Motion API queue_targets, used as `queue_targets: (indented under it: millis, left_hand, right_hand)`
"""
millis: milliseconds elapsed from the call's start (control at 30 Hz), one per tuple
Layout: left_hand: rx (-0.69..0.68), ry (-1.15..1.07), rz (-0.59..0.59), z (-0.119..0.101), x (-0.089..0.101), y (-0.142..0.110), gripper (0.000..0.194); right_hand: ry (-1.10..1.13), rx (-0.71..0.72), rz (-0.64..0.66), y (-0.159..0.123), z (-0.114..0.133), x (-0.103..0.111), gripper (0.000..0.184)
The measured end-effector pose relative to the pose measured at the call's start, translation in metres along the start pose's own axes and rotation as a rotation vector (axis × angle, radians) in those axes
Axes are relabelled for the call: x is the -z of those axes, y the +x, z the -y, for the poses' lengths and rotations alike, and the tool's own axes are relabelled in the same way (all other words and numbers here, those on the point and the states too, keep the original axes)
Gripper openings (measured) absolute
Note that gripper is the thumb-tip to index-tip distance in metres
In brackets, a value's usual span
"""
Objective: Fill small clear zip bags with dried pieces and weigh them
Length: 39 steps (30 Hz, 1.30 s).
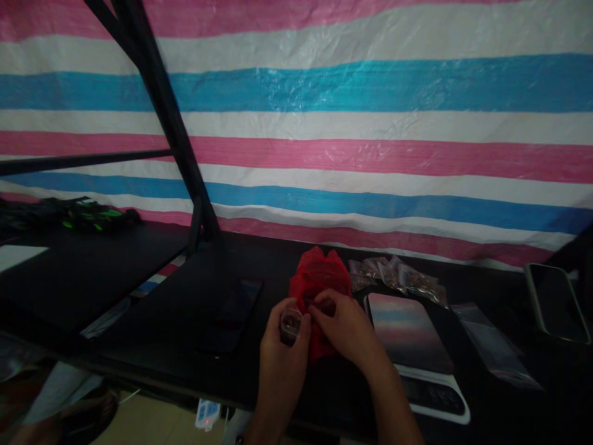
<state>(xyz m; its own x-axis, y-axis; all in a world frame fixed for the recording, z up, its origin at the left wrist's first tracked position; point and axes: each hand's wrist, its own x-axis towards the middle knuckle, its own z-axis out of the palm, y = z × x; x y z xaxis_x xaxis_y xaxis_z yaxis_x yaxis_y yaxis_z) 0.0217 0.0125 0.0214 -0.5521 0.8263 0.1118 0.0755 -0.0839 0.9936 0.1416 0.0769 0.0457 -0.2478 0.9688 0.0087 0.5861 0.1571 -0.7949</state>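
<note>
My left hand (285, 352) is closed around a small clear plastic container (291, 322) with brownish contents I cannot make out. A red plastic bag (320, 272) lies crumpled on the black table, just beyond and partly under my hands. The fingers of my right hand (345, 324) are pinched at the bag's mouth, close to the container. To the right of that hand is a kitchen scale (410, 334) with a shiny plate. Several clear zip bags of small brown pieces (398, 275) lie behind the scale.
Flat clear plastic bags (498, 346) lie right of the scale, with a phone (558, 303) farther right. A dark phone (238, 303) is left of my hands. Black metal posts (162, 105) rise before a striped sheet (370, 123). A green-and-black toy car (95, 215) stands far left.
</note>
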Motion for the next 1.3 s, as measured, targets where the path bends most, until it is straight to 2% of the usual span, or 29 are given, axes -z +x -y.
queue_targets:
  millis: [167, 333, 467, 600, 733, 867, 967, 1100, 1200, 1300]
  left_hand:
    - [0.025, -0.019, 0.000, 0.000, 0.000, 0.001, 0.047]
    - [0.007, 0.004, -0.008, 0.004, -0.001, 0.001, 0.044]
    - [-0.010, 0.014, 0.030, 0.007, -0.001, 0.000, 0.042]
    - [-0.025, -0.014, 0.066, 0.012, 0.000, 0.000, 0.046]
    - [-0.018, -0.020, 0.088, 0.014, -0.001, 0.000, 0.052]
    - [-0.012, -0.005, 0.089, 0.012, -0.003, 0.000, 0.053]
    - [-0.016, 0.024, 0.049, 0.010, -0.003, 0.000, 0.050]
    - [-0.032, 0.070, 0.016, 0.010, -0.002, 0.001, 0.050]
    - [-0.024, 0.086, 0.014, 0.010, -0.001, 0.002, 0.053]
    - [-0.009, 0.078, 0.016, 0.008, -0.001, 0.002, 0.054]
  right_hand:
    - [0.045, -0.009, -0.020, 0.001, -0.004, 0.007, 0.008]
    - [0.158, 0.097, -0.111, 0.000, 0.002, 0.021, 0.011]
    - [0.270, 0.185, -0.042, -0.010, 0.017, 0.028, 0.017]
    - [0.249, 0.247, 0.037, -0.019, 0.028, 0.028, 0.025]
    - [0.249, 0.264, 0.063, -0.022, 0.030, 0.028, 0.028]
    - [0.256, 0.255, 0.051, -0.019, 0.024, 0.029, 0.026]
    - [0.253, 0.204, -0.012, -0.012, 0.016, 0.028, 0.018]
    - [0.075, 0.074, -0.067, -0.005, -0.001, 0.023, 0.012]
    - [-0.048, 0.040, -0.033, -0.003, -0.015, 0.020, 0.018]
    - [-0.024, 0.063, -0.090, -0.002, -0.023, 0.020, 0.032]
